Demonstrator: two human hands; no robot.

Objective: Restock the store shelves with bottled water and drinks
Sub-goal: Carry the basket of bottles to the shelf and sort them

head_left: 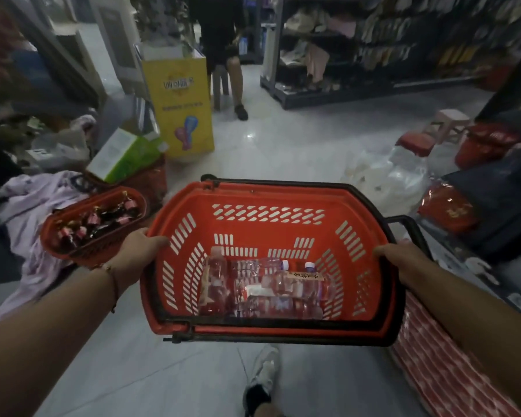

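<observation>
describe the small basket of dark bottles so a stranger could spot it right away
Start at the big red basket held in both hands. Just past the left hand sits a smaller oval red basket on lilac cloth. Unlike the big basket's clear bottles, its bottles are dark.

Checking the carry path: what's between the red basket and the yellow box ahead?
Head view: bare tiled floor only between the red basket and the yellow box. Both hands grip the basket's rim.

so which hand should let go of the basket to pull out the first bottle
Right, I'd guess. Both the left hand and right hand grip the red basket's rim, but the capped ends of the bottles point toward the right side.
</observation>
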